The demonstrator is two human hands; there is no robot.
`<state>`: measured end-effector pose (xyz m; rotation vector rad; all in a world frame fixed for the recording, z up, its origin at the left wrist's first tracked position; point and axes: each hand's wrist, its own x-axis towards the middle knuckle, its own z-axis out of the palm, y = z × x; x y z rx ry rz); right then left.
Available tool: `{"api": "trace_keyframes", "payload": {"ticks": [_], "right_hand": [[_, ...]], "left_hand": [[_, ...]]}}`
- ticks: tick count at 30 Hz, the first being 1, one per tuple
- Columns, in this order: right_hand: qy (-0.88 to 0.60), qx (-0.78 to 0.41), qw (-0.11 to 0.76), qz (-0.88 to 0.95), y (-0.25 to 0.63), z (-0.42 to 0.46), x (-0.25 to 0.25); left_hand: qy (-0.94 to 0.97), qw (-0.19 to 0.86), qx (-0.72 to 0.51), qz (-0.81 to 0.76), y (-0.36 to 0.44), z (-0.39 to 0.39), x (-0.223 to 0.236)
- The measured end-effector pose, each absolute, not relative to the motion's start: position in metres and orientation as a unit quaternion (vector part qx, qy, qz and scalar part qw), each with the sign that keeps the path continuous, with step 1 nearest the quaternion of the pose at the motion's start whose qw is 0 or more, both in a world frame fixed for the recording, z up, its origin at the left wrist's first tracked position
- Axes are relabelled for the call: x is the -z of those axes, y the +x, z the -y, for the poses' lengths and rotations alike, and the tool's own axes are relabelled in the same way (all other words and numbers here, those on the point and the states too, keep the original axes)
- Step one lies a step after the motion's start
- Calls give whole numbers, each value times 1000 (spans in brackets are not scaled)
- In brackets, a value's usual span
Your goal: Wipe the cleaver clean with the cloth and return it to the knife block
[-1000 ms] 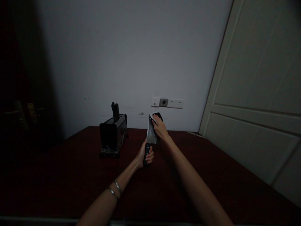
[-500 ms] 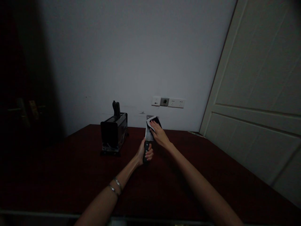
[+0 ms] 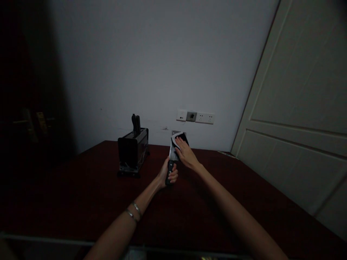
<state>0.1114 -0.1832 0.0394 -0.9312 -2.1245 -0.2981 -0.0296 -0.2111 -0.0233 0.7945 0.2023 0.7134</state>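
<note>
Head view is showing the left hand (image 3: 168, 174) gripping the black handle of a cleaver (image 3: 172, 155), blade standing upright above the dark red tabletop (image 3: 81, 195). Right hand (image 3: 185, 153) is pressing a black-and-white cloth (image 3: 181, 138) flat against the blade, fingers closed over it. Compared with a second ago, that hand is sitting lower on the blade, nearer the handle, so the wiping stroke is likely travelling downward. Behind and to the left, a knife block (image 3: 132, 153) is standing on the tabletop, handles poking out.
</note>
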Motion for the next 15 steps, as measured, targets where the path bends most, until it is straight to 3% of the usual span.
{"api": "trace_keyframes", "payload": {"ticks": [5, 15], "right_hand": [[-308, 124, 320, 887, 99, 213, -16], [-364, 132, 381, 839, 120, 186, -49]], "left_hand": [[349, 846, -383, -128, -33, 210, 22], [390, 858, -329, -56, -33, 211, 22]]}}
